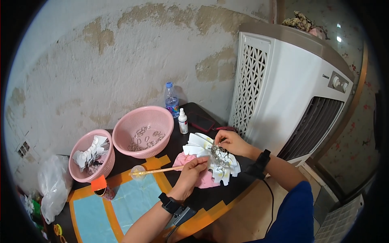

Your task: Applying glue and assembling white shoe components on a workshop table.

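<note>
My left hand [195,167] is closed in a pinch at the near left edge of a fanned pile of white cards [198,146]. What its fingertips hold is too small to name. My right hand [230,141] pinches at the far side of a cluster of silvery loops [220,156] lying on the cards; the item between its fingers cannot be made out. Under the cards and my left hand lies a pink cloth [205,178]. A thin wooden stick [160,170] runs from a small clear cup [138,171] to my left hand; whether the hand grips it is unclear.
A large pink basket [121,128] holds several clear loops. A smaller pink basket [106,171] contains white cards. Behind stand a water bottle [172,103], white spray bottle [183,123] and phone [201,122]. Blue sheets [135,194] edged with orange tape cover the table's near left.
</note>
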The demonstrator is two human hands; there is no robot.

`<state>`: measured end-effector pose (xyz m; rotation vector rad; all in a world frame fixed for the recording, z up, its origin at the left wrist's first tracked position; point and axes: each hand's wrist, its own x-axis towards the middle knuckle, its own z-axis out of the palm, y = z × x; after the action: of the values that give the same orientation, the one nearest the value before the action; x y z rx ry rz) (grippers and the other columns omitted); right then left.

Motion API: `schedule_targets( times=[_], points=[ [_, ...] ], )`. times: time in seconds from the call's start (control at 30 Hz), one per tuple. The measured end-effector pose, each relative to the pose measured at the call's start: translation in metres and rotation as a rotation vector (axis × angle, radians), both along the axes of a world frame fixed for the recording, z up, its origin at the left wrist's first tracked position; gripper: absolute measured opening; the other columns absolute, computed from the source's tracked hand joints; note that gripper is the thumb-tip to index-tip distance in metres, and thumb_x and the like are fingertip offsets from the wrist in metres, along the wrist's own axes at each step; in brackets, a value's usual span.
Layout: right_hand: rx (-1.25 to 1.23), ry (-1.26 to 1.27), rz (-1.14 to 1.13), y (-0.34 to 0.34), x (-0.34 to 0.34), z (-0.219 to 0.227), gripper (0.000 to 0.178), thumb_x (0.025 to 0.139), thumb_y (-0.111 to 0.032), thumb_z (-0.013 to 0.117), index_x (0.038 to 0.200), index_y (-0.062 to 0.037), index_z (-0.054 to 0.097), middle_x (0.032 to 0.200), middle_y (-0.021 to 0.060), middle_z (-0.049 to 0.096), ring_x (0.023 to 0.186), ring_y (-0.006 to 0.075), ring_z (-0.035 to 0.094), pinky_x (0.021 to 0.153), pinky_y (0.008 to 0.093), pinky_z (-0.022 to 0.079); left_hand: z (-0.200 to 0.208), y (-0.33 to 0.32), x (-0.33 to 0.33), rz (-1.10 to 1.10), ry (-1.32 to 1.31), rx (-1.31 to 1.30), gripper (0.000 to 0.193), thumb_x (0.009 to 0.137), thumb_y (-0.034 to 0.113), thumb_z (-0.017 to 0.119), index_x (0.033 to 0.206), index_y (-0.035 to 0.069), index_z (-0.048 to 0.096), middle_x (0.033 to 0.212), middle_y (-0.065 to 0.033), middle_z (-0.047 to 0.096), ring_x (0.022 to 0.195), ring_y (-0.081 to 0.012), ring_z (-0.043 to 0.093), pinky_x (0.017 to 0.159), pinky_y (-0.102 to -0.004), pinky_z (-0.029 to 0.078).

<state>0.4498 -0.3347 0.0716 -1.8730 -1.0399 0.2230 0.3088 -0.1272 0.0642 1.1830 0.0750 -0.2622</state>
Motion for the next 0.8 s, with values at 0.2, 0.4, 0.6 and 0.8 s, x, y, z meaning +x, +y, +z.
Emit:
schedule_targets(
  times=[0.2, 0.4, 0.6, 0.8],
  points=[
    [0.042, 0.004, -0.332, -0.012, 0.019, -0.030, 0.009, 0.086, 0.001, 0.064, 0.095, -0.0011, 0.061, 0.090, 0.0072, 0.067, 0.084, 0.0153, 0.064, 0.075, 0.0302, 0.051, 0.001, -0.004, 0.004, -0.017, 0.047, 0.161, 0.032, 0.098, 0.008, 0.058, 0.127, -0.004, 0.058, 0.119, -0.0062, 0.063, 0.109, -0.0120, 0.058, 0.098, -0.0224, 0.045],
    [-0.220, 0.182, -0.457, -0.003, 0.024, -0.034, 0.045, 0.094, -0.041, 0.062, 0.100, 0.0032, 0.062, 0.075, 0.0111, 0.064, 0.076, 0.0174, 0.065, 0.065, 0.0340, 0.051, -0.003, -0.003, 0.010, 0.021, 0.111, 0.161, 0.033, 0.098, 0.011, 0.057, 0.126, -0.006, 0.058, 0.118, -0.0090, 0.063, 0.109, -0.0167, 0.060, 0.099, -0.0260, 0.047],
    [-0.215, 0.571, -0.540, 0.001, 0.017, -0.009, 0.066, 0.090, -0.058, 0.063, 0.110, 0.0055, 0.056, 0.097, 0.0121, 0.061, 0.076, 0.0168, 0.061, 0.062, 0.0323, 0.051, 0.004, -0.006, 0.018, -0.007, 0.147, 0.347, 0.039, 0.096, 0.018, 0.060, 0.126, -0.007, 0.059, 0.116, -0.0092, 0.064, 0.105, -0.0164, 0.061, 0.097, -0.0275, 0.048],
    [-0.155, 0.756, -0.438, -0.015, 0.040, -0.030, 0.060, 0.090, -0.058, 0.064, 0.099, 0.0008, 0.062, 0.084, 0.0049, 0.058, 0.066, 0.0128, 0.056, 0.059, 0.0303, 0.050, 0.001, -0.008, 0.023, -0.022, 0.121, 0.386, 0.034, 0.097, 0.020, 0.061, 0.119, -0.006, 0.064, 0.112, -0.0090, 0.066, 0.100, -0.0155, 0.062, 0.093, -0.0262, 0.049]
  ],
)
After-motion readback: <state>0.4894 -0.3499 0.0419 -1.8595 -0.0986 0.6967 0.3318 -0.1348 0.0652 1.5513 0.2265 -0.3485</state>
